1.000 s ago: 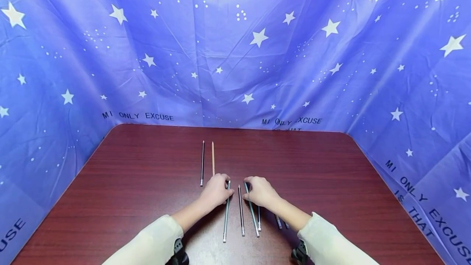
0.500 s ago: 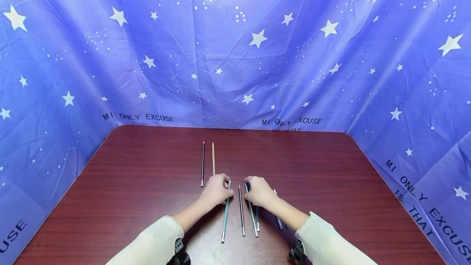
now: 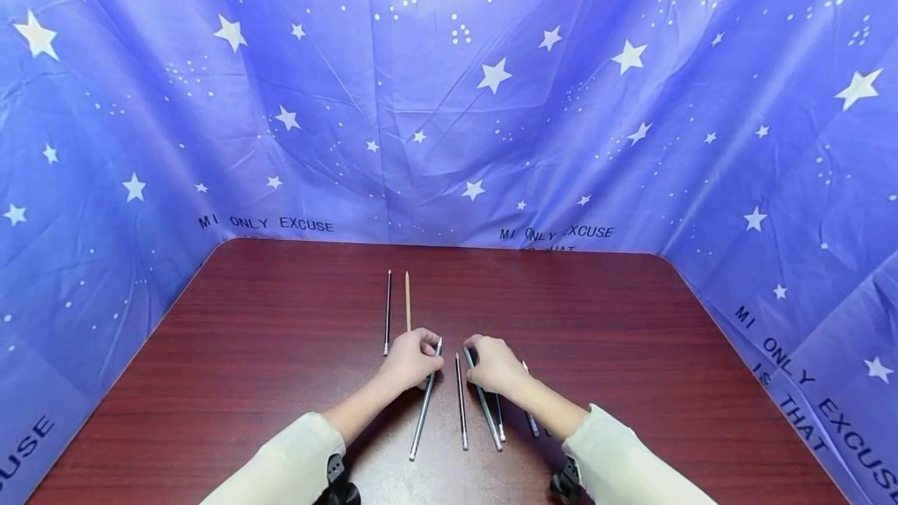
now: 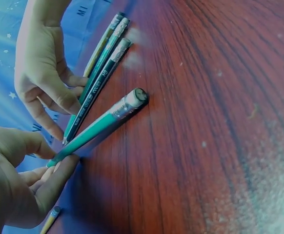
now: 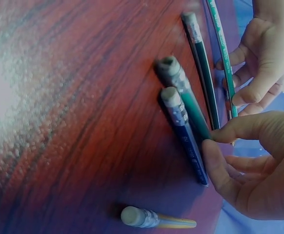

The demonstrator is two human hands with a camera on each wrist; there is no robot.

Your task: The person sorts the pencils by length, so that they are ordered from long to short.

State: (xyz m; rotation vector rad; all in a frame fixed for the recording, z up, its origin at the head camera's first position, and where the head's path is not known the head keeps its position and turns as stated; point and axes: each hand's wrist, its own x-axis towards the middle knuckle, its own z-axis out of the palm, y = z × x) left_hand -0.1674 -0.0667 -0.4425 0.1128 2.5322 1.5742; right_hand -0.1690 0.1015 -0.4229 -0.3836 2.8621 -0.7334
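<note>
My left hand [image 3: 409, 361] pinches a green pencil [image 4: 91, 134] near its pointed end; its eraser end slants toward the near side. My right hand [image 3: 496, 366] holds another green pencil [image 5: 194, 109] between thumb and finger, also close to the tip. Between the two hands lies a dark pencil [image 3: 461, 404], touched by neither. Just right of the right hand's pencil, a blue pencil [image 5: 187, 139] lies on the table, partly hidden by that hand in the head view.
Beyond the left hand, a black pencil [image 3: 387, 314] and a natural-wood pencil [image 3: 408, 302] lie on the dark red table [image 3: 281, 294]. A further pencil [image 3: 531, 422] shows partly under the right forearm. Star-patterned blue cloth [image 3: 421, 100] hangs around the table.
The eraser end of the left hand's pencil has swung left. The right hand's pencil has its eraser end turned right, and the blue pencil beside it has shifted right too. Both hands stay nearly in place.
</note>
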